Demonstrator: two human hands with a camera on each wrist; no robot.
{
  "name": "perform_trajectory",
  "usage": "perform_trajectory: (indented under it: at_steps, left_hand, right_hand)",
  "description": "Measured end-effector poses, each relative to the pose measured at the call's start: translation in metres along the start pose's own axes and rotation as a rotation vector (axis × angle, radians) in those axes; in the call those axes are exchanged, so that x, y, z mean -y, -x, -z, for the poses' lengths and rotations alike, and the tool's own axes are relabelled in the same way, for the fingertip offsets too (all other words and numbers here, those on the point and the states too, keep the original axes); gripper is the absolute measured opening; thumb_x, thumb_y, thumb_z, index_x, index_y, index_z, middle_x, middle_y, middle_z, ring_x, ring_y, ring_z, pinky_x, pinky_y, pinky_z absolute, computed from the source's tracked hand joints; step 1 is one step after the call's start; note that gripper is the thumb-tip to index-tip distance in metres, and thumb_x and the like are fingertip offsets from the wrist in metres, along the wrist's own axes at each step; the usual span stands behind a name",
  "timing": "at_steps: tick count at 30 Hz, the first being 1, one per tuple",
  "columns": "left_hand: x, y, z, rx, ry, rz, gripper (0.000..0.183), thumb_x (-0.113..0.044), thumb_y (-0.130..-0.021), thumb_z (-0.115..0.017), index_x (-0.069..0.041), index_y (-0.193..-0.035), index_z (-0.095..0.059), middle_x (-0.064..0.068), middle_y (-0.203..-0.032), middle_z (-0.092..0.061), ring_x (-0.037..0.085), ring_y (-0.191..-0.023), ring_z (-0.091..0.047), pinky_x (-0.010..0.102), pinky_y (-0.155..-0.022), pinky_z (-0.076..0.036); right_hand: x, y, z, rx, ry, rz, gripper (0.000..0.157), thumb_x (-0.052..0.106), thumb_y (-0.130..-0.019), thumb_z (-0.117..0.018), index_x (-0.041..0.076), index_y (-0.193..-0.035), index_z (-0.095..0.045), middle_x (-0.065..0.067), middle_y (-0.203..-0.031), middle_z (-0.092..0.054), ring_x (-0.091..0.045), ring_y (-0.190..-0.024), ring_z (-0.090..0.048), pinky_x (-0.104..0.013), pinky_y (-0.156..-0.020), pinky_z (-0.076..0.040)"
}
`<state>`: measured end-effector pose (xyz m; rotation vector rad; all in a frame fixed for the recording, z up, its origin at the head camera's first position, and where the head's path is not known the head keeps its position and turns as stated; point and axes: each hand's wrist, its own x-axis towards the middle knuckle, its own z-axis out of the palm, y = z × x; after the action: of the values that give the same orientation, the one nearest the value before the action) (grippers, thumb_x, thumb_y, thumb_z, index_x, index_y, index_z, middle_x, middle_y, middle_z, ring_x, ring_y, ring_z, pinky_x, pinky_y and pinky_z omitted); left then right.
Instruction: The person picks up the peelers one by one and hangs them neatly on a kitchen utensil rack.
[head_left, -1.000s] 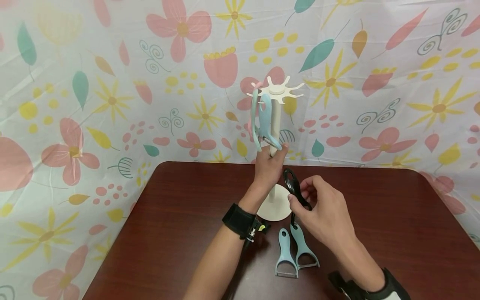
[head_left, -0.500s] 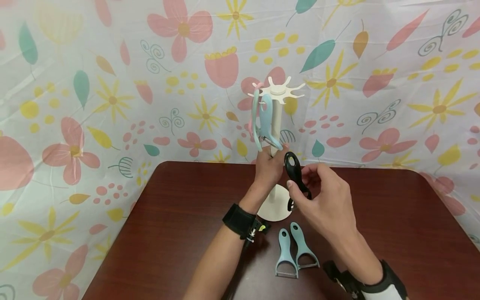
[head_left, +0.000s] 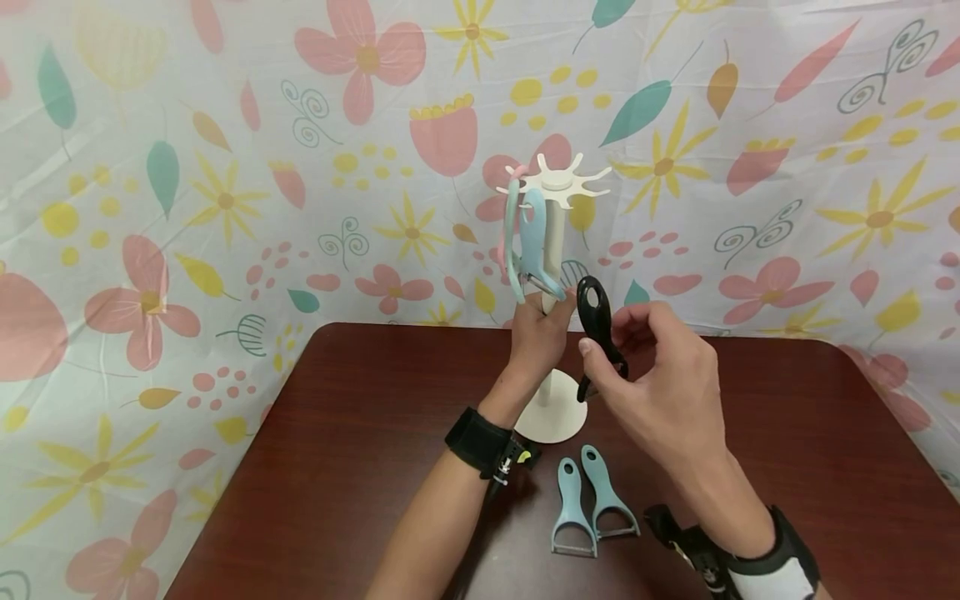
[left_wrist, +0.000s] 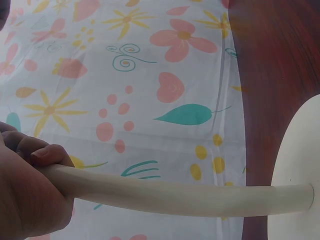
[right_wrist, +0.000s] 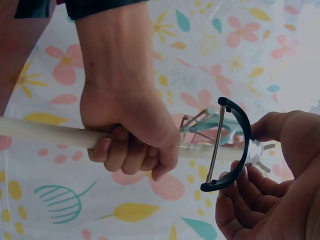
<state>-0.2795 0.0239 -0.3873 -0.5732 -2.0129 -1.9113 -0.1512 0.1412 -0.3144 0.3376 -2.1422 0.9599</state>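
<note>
My left hand grips the pole of a cream-white rack, which has a round base and a crown of hooks on top. In the right wrist view the fingers of that left hand wrap fully round the pole. My right hand pinches a black peeler near its head, with the holed handle end pointing up. Its curved head and metal blade show in the right wrist view. A light-blue peeler, a green one and a pink one, mostly hidden, hang from the hooks on the left.
Two blue peelers lie side by side on the dark wooden table, in front of the rack's base. A flower-patterned cloth hangs behind the table.
The black peeler has risen in my right hand from beside the blue peelers, up and slightly right. My left hand stays on the pole.
</note>
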Motion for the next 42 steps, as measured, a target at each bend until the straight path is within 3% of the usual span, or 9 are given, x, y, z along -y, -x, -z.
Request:
perform_trajectory:
  at_steps: [7,16,20,27,34,42]
  left_hand:
    - [0.000,-0.001,0.000,-0.008,-0.015,0.018,0.058,-0.029,-0.100,-0.053,-0.005,-0.051,-0.034,0.002,-0.047,-0.025,0.020,-0.037,-0.020,0.027,-0.036,-0.016]
    - [0.001,0.000,0.001,0.000,-0.019,-0.008,0.055,-0.029,-0.100,-0.053,-0.005,-0.053,-0.036,0.005,-0.049,-0.027,0.021,-0.039,-0.024,0.028,-0.035,-0.017]
    - [0.000,0.000,0.002,0.008,-0.003,0.002,0.056,-0.034,-0.100,-0.052,-0.006,-0.054,-0.036,0.006,-0.049,-0.028,0.022,-0.038,-0.025,0.028,-0.034,-0.018]
    - [0.001,0.000,0.003,-0.006,0.001,0.010,0.064,-0.047,-0.098,-0.052,-0.006,-0.053,-0.035,0.006,-0.048,-0.027,0.022,-0.037,-0.025,0.028,-0.034,-0.018]
    - [0.004,0.000,0.003,0.000,0.014,-0.001,0.059,-0.038,-0.098,-0.053,-0.005,-0.054,-0.034,0.006,-0.049,-0.026,0.021,-0.039,-0.023,0.027,-0.036,-0.018]
    - [0.002,0.001,0.002,0.004,0.023,0.013,0.062,-0.043,-0.099,-0.054,-0.006,-0.055,-0.032,0.002,-0.049,-0.024,0.020,-0.038,-0.023,0.027,-0.036,-0.019]
  right_hand:
    - [0.007,-0.010,0.002,-0.025,-0.003,0.039,0.030,0.022,-0.077,-0.078,0.007,-0.097,-0.061,0.002,-0.081,-0.058,-0.009,-0.067,-0.054,-0.017,-0.061,-0.043]
    - [0.027,-0.025,0.005,-0.068,-0.072,0.055,0.027,0.017,-0.078,-0.076,0.004,-0.096,-0.061,0.001,-0.080,-0.059,-0.009,-0.072,-0.056,-0.008,-0.058,-0.046]
    - [0.043,-0.030,0.008,-0.087,-0.074,0.066,0.026,0.013,-0.077,-0.075,0.000,-0.094,-0.060,-0.004,-0.079,-0.059,-0.012,-0.072,-0.055,-0.014,-0.063,-0.042]
    - [0.068,-0.037,0.013,-0.092,-0.090,0.061,0.023,0.004,-0.078,-0.074,-0.006,-0.092,-0.059,-0.012,-0.077,-0.058,-0.018,-0.070,-0.054,-0.014,-0.062,-0.038]
    - [0.069,-0.043,0.012,-0.097,-0.123,0.077,0.025,0.003,-0.078,-0.073,-0.009,-0.095,-0.059,-0.014,-0.077,-0.059,-0.020,-0.070,-0.053,-0.019,-0.070,-0.039]
    - [0.068,-0.048,0.011,-0.092,-0.113,0.089,0.024,0.005,-0.080,-0.072,-0.009,-0.095,-0.058,-0.014,-0.079,-0.058,-0.022,-0.071,-0.054,-0.032,-0.070,-0.043]
